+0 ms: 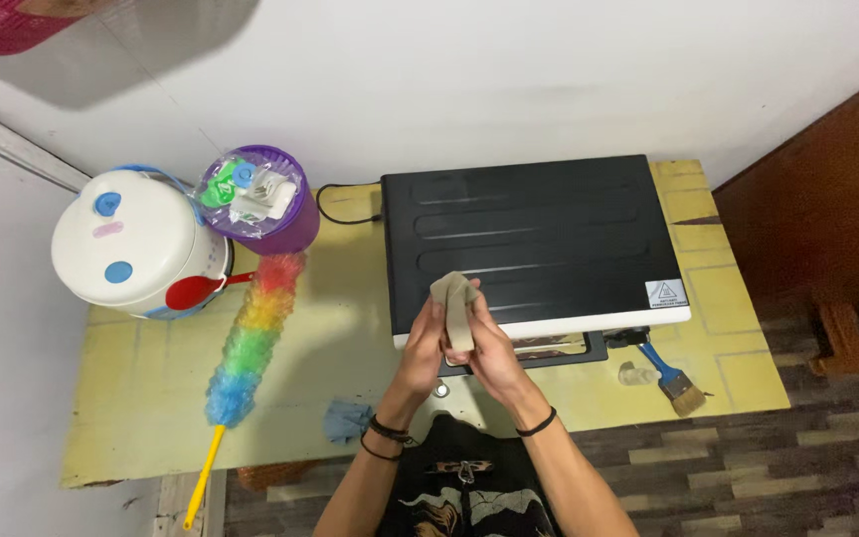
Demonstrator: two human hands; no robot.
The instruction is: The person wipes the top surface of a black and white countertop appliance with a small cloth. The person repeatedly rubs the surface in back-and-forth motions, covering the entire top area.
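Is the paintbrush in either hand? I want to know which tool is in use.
No: the blue-handled paintbrush lies on the table right of the oven, while both hands hold a beige cloth.

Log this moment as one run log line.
left hand: holds beige cloth | right hand: same cloth | below: black oven | aside: rainbow duster, brush

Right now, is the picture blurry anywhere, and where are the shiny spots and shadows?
Head view: mostly sharp; both hands, left hand and right hand, around the beige cloth look slightly soft. Pale glare streaks lie across the black oven top. A big grey shadow falls on the white wall at the upper left, and the rainbow feather duster casts a soft one on the yellow table.
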